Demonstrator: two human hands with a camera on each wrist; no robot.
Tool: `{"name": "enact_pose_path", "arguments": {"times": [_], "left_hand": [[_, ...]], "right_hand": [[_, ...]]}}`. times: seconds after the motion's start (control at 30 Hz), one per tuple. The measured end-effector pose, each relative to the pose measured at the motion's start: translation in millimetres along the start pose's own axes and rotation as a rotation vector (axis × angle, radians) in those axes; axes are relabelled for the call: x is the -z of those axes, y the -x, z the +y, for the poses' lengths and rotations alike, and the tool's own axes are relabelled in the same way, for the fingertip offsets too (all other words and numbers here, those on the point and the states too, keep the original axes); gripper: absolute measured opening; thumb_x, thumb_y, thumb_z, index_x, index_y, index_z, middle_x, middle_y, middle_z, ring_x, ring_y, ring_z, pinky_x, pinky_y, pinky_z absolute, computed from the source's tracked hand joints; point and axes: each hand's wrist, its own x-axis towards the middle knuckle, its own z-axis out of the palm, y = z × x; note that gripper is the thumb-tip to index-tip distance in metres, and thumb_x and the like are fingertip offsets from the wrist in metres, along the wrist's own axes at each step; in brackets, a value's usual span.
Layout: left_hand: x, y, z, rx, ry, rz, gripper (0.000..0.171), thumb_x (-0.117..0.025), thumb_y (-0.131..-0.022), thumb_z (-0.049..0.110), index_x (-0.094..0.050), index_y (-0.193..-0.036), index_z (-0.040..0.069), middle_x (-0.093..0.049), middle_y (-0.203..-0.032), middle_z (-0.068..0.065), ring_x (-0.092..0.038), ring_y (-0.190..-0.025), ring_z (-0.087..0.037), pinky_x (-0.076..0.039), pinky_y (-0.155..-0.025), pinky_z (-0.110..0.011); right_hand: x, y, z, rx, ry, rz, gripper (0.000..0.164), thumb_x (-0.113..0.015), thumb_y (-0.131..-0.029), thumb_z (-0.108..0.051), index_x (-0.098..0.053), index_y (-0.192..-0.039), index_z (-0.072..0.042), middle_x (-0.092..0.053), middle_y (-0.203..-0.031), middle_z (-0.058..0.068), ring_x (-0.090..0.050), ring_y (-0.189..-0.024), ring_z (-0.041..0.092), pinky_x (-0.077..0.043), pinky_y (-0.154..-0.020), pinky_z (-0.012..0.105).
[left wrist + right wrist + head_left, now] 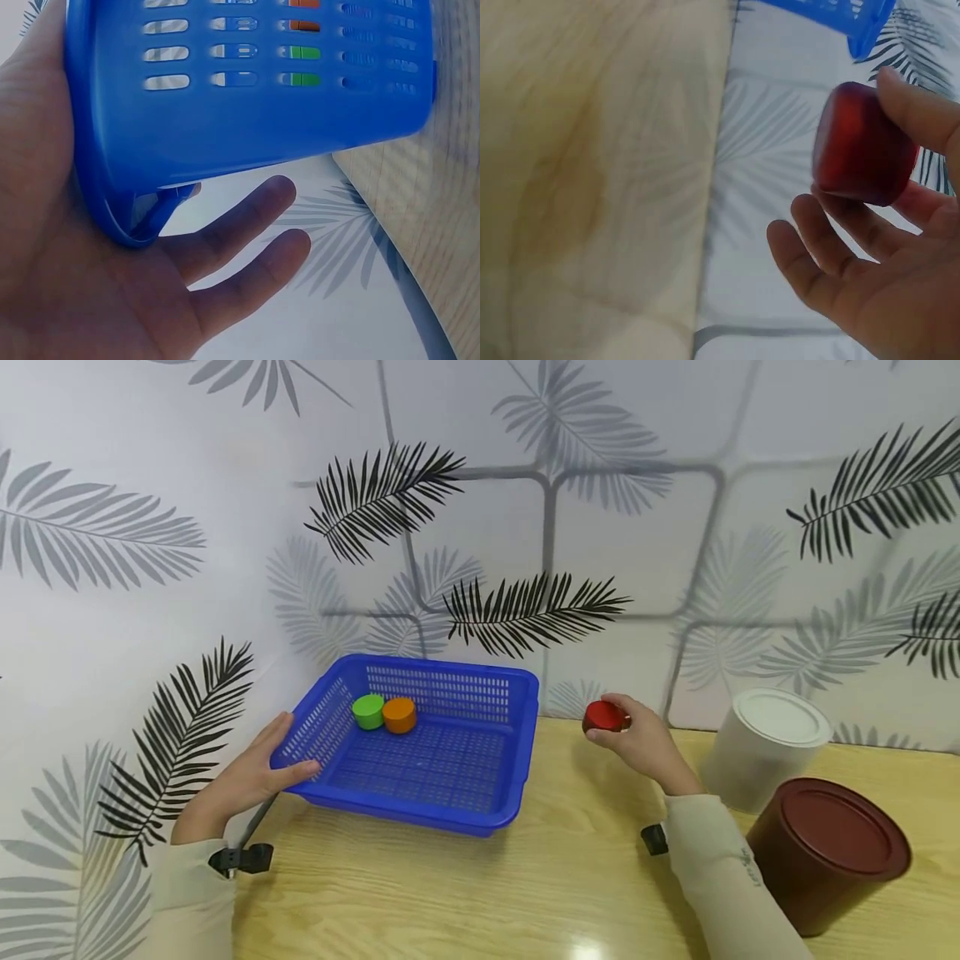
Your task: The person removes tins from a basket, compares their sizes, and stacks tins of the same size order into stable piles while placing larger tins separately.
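Observation:
A blue plastic basket (pixel 420 810) with slotted walls stands on the table, a green cylinder (pixel 368 712) and an orange cylinder (pixel 400 715) side by side in its back left part. My left hand (pixel 251 772) grips its front left corner, the thumb along the front rim and the other fingers by the left side. In the left wrist view, two fingers (pixel 259 274) stretch out past the rim. To the basket's right, my right hand (pixel 637 739) pinches a short red cylinder (pixel 603 716) between thumb and fingers. The right wrist view shows this red cylinder (pixel 862 146) held above two lower, loosely bent fingers.
At the right, beside my right forearm, stand a white lidded tub (pixel 765 747) and a dark red lidded tub (pixel 828 852). A leaf-patterned wall covering (pixel 495 527) rises behind the wooden table (pixel 450 893). Black camera mounts sit on both wrists.

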Motion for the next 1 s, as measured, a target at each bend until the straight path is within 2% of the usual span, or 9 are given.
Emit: {"name": "enact_pose_path", "arguments": {"times": [0.3, 0.67, 1.0], "left_hand": [[3.3, 1.9, 2.0, -0.004, 0.011, -0.004, 0.106, -0.067, -0.095, 0.045, 0.005, -0.161, 0.003, 0.01, -0.165, -0.024, 0.008, -0.149, -0.047, -0.007, -0.11, -0.074], [2.4, -4.7, 8.9, -0.005, 0.005, -0.01, 0.106, -0.068, -0.094, 0.043, 0.004, -0.161, 0.001, 0.008, -0.165, -0.026, 0.005, -0.149, -0.049, -0.009, -0.111, -0.072], [-0.5, -0.4, 6.2, 0.03, -0.016, -0.018, 0.106, -0.065, -0.095, 0.046, 0.006, -0.161, 0.003, 0.011, -0.165, -0.025, 0.005, -0.148, -0.051, -0.009, -0.109, -0.075]], "right_hand": [[1, -1, 29, -0.085, -0.033, -0.085, 0.065, -0.076, -0.09, -0.012, -0.046, -0.145, 0.005, -0.056, -0.133, 0.03, -0.054, -0.119, 0.043, -0.045, -0.099, 0.052], [5, 3, 40, -0.115, 0.023, -0.132, 0.065, -0.076, -0.09, -0.016, -0.045, -0.142, 0.008, -0.057, -0.13, 0.029, -0.056, -0.112, 0.04, -0.046, -0.096, 0.051], [-3, -1, 40, -0.14, 0.068, -0.186, 0.088, -0.079, -0.088, -0.018, -0.026, -0.155, 0.004, -0.049, -0.138, 0.031, -0.054, -0.118, 0.044, -0.045, -0.099, 0.053]]}}
